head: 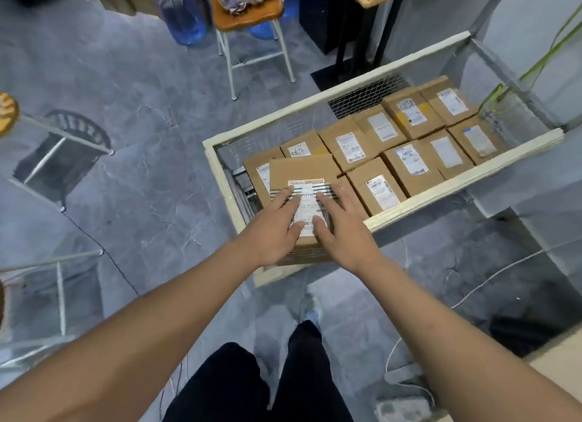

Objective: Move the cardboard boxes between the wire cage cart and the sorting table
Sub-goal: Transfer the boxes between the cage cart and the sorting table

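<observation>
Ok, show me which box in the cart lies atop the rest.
The box at the near left end of the cart: it overlaps the flat layer, left hand and right hand on its label.

Wooden-seated stool [248,11], blue water jugs [179,11]

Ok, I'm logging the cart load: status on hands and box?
Hands flat: left hand, right hand on labelled cardboard box, fingers straight. Box atop other boxes, wire cage cart near corner. Nothing blocking.
</observation>
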A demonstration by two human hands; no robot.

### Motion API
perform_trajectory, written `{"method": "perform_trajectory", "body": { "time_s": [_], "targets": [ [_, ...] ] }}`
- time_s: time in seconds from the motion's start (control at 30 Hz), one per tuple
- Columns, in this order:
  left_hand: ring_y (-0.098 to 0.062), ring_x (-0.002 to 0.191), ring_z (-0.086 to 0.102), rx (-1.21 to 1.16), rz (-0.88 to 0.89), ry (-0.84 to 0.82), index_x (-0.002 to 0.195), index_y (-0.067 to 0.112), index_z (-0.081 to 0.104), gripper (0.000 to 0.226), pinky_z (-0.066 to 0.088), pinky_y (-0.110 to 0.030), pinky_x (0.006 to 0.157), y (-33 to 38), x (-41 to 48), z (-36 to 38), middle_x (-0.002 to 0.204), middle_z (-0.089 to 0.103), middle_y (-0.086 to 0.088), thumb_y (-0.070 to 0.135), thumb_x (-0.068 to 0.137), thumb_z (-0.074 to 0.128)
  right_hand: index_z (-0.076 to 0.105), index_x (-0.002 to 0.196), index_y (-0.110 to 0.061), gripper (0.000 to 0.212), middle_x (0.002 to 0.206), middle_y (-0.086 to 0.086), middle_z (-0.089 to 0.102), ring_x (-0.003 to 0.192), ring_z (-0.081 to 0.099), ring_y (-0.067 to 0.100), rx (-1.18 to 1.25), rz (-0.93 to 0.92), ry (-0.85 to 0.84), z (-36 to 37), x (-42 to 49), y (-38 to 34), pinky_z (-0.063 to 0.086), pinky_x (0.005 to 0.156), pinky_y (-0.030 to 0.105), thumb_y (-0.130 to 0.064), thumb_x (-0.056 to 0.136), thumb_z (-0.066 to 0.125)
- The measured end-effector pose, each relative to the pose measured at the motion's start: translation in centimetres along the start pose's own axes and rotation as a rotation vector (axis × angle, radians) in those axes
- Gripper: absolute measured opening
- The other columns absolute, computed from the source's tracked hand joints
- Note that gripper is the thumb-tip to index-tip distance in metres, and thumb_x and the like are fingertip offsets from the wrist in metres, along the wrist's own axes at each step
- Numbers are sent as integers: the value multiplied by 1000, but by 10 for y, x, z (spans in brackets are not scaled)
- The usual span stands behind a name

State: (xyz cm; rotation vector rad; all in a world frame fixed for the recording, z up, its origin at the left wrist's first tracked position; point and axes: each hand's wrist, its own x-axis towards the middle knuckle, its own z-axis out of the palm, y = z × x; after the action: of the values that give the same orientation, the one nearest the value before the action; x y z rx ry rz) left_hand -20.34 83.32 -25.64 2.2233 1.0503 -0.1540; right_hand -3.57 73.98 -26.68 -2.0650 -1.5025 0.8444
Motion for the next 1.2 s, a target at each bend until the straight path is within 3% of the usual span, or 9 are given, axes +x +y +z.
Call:
{"method": "perform_trajectory", "body": {
  "time_s": [0.23,0.4,0.6,0.73,0.87,1.0,1.1,1.17,1.2],
  "targets": [
    [-23,156,23,-83,-144,-101,165,16,21,66,28,-43,124,-55,72,24,173,3,6,39,108,45,46,154,-18,49,169,3,22,153,28,22,22,56,-112,44,86,40,35,120,46,-35,108,47],
    [-24,158,17,-111,-153,-218,165,14,17,66,25,-40,125,-99,113,53,174,0,-2,43,110,38,47,152,-22,48,168,1,24,147,40,26,-33,125,-199,84,132,68,45,109,49,-38,107,48],
    [-34,153,29,-113,-142,-361,164,14,17,63,35,-43,119,-143,152,90,173,0,-9,45,111,30,50,151,-14,50,166,8,29,151,32,23,-38,224,-323,124,184,105,32,120,37,-28,103,56],
    [-36,150,34,-135,-157,-417,164,13,16,63,38,-47,116,-165,172,112,173,0,-10,43,111,31,51,150,-19,46,168,7,23,152,31,22,-25,266,-435,147,204,126,30,121,40,-25,105,53],
    [-43,142,42,-171,-131,-468,165,14,11,67,42,-51,112,-174,178,134,171,-6,-15,41,110,38,44,156,-24,54,172,4,9,154,24,21,1,254,-535,156,216,150,18,113,21,-17,104,57],
    [-40,147,35,-229,-187,-427,166,20,9,73,37,-50,117,-176,181,158,172,-13,-6,37,108,50,38,158,-30,66,173,3,-6,157,17,25,-27,184,-611,163,214,172,18,113,22,-11,100,62],
    [-33,152,29,-260,-177,-403,166,19,5,82,33,-42,121,-182,182,177,171,-18,-4,31,105,58,35,159,-34,77,172,-4,-15,124,60,24,-36,142,-609,172,204,185,44,101,20,-3,96,65],
    [-28,152,28,-256,-152,-384,166,17,1,88,34,-37,120,-186,183,190,171,-19,-3,27,103,63,30,161,-36,84,171,-9,-21,89,65,8,-27,164,-624,178,199,192,38,74,4,2,94,65],
    [-26,154,24,-240,-137,-363,165,16,1,91,32,-36,121,-187,183,197,171,-19,-3,25,102,65,27,162,-36,88,170,-11,-23,85,64,6,-35,180,-630,181,198,195,36,69,4,3,93,65]
  ]
}}
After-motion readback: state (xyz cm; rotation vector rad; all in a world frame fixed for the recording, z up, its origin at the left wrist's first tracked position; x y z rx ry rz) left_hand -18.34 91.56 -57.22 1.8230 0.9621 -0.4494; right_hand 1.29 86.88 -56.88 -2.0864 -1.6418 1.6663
